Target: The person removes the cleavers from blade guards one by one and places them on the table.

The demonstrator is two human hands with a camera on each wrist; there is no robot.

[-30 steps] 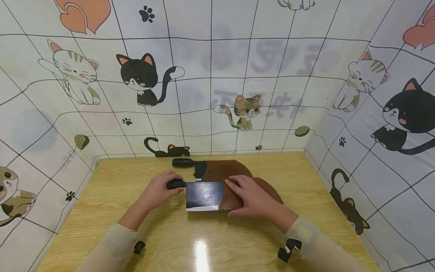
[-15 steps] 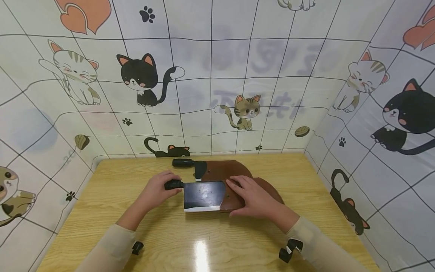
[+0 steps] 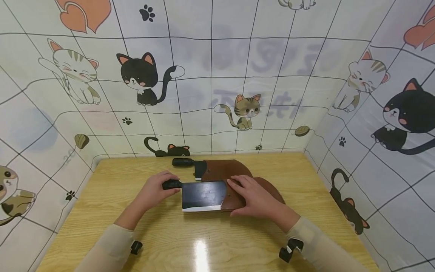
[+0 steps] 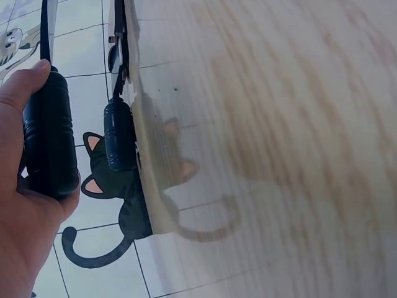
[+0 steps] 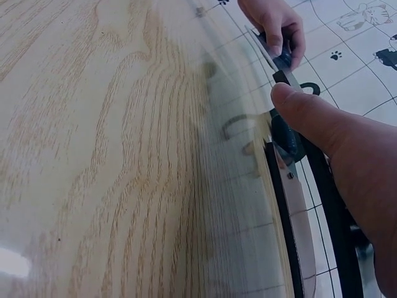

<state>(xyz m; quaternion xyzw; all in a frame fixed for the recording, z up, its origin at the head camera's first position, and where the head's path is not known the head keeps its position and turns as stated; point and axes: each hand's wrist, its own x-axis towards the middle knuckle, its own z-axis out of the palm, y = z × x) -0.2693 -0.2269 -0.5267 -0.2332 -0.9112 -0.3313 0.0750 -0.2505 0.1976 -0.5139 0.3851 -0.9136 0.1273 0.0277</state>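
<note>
Cleaver (image 3: 204, 195) edge toward open tabletop (image 3: 170, 238)

The front cleaver (image 3: 202, 194) has slid a little leftward over the past second, its handle (image 3: 171, 184) travelling with the person's left grip (image 3: 156, 192), so more blade (image 3: 198, 198) shows beyond its brown sheath (image 3: 232, 201). The right grip (image 3: 254, 198) and that sheath have edged slightly rightward.

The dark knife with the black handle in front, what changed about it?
The front dark metal cleaver slid slightly left, held by its black handle in the left hand, so more shows outside the flat brown sheath. The right hand stays on the sheath. Nothing was newly grabbed or let go. The brown-sheathed, black-handled cleaver behind stayed put.
</note>
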